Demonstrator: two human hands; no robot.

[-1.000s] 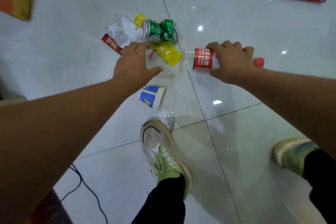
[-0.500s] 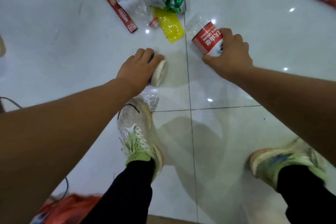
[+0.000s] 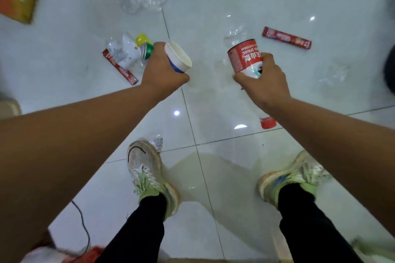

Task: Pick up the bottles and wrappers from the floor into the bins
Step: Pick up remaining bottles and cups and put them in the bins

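Seen from above, mid-frame: the left hand (image 3: 162,70) curls its fingers round a paper cup (image 3: 178,56), and the right hand (image 3: 263,80) grips a clear bottle (image 3: 244,55) with a red label. Both are held over the white tiled floor (image 3: 213,96). A red wrapper (image 3: 286,37) lies at upper right. A second red wrapper (image 3: 119,67) lies at centre left, near a green can (image 3: 146,50).

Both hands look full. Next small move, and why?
Probably turn and carry both to the bins. The left hand grips the paper cup, the right hand grips the red-label bottle, so no grip is free for the green can and red sachet on the floor. No bin is in view.
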